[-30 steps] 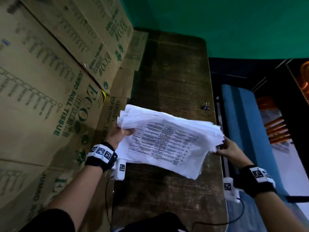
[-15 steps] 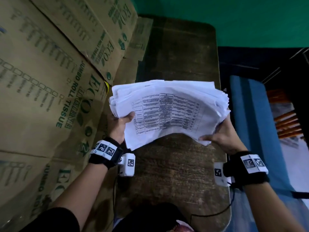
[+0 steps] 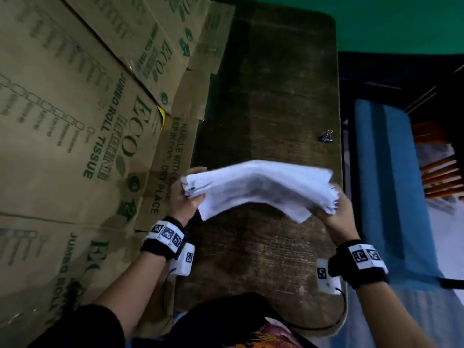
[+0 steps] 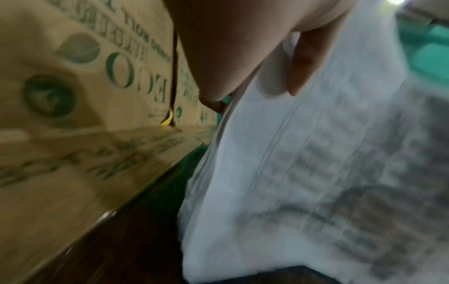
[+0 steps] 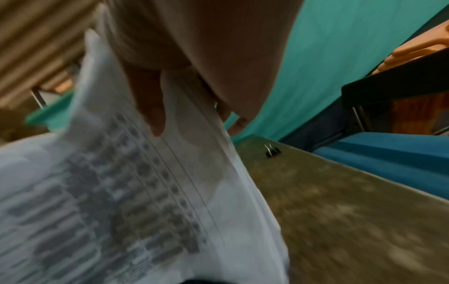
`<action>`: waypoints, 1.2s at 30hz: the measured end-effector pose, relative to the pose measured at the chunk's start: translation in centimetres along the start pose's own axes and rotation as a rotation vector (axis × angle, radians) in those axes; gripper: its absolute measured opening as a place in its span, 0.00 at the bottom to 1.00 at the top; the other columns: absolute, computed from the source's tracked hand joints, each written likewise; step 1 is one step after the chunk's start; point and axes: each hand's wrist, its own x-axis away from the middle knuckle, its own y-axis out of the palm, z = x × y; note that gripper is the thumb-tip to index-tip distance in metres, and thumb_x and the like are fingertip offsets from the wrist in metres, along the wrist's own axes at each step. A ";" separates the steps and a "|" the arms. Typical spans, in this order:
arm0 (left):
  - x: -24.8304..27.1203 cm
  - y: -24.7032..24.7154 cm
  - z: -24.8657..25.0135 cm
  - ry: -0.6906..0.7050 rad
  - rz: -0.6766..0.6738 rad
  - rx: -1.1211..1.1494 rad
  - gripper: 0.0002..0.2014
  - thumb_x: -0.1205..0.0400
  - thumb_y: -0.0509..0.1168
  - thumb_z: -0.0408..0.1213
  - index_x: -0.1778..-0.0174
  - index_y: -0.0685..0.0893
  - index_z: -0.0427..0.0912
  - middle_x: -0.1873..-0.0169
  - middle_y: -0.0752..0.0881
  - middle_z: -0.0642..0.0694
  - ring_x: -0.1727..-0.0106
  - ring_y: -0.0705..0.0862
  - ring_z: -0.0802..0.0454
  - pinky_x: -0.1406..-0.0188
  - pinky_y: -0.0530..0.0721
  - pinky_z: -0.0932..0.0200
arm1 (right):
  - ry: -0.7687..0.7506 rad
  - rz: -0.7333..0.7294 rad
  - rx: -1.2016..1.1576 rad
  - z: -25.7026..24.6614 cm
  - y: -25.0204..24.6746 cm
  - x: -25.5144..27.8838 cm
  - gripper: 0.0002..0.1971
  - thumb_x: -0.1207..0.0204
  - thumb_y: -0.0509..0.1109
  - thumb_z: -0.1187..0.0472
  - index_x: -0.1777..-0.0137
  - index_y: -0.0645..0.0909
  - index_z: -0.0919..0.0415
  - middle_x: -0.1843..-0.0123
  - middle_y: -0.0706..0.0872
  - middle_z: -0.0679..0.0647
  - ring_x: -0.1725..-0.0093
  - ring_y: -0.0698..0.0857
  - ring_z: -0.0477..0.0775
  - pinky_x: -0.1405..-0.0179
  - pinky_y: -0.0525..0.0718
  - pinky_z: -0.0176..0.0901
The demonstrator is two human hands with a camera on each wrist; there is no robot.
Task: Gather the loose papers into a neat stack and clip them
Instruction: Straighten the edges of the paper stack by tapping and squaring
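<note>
Left hand (image 3: 184, 197) and right hand (image 3: 331, 214) each grip opposite end of paper stack (image 3: 258, 187), held above dark wooden tabletop (image 3: 276, 96). Black binder clip (image 3: 327, 136) lies near tabletop's right edge, apart from stack.

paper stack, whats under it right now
The white paper stack, gripped by the left hand and the right hand, hangs over the dark wooden table. The tabletop directly beneath it is covered. The black binder clip lies farther back, untouched.
</note>
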 end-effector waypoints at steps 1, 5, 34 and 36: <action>0.4 0.2 -0.1 0.062 -0.041 0.009 0.22 0.36 0.69 0.24 0.44 0.82 0.32 0.48 0.86 0.39 0.50 0.86 0.64 0.51 0.82 0.69 | 0.009 -0.022 0.016 0.5 0.3 0.2 0.22 0.32 0.75 0.79 0.46 0.78 0.53 0.53 0.90 0.35 0.53 0.86 0.31 0.47 0.81 0.32; -0.9 -0.6 -1.4 0.083 -0.071 0.056 0.23 0.38 0.67 0.25 0.44 0.81 0.30 0.51 0.87 0.41 0.47 0.86 0.51 0.49 0.83 0.57 | -0.031 -0.002 -0.007 1.3 0.2 0.0 0.20 0.33 0.71 0.75 0.44 0.77 0.57 0.58 0.89 0.37 0.55 0.85 0.27 0.52 0.78 0.20; -3.8 -0.4 -1.1 -0.184 -0.009 0.087 0.22 0.35 0.79 0.24 0.49 0.84 0.48 0.51 0.89 0.48 0.48 0.88 0.51 0.47 0.83 0.54 | -0.176 -0.042 0.078 -5.5 0.7 -4.5 0.12 0.35 0.80 0.72 0.50 0.87 0.67 0.59 0.90 0.33 0.59 0.83 0.31 0.54 0.82 0.32; -3.9 0.2 -0.9 -0.189 -0.076 -0.090 0.32 0.35 0.78 0.23 0.38 0.77 0.47 0.41 0.84 0.44 0.38 0.83 0.43 0.40 0.81 0.49 | -0.258 -0.158 0.163 -8.2 0.0 -5.1 0.13 0.36 0.82 0.70 0.51 0.88 0.64 0.57 0.90 0.34 0.58 0.83 0.30 0.57 0.82 0.30</action>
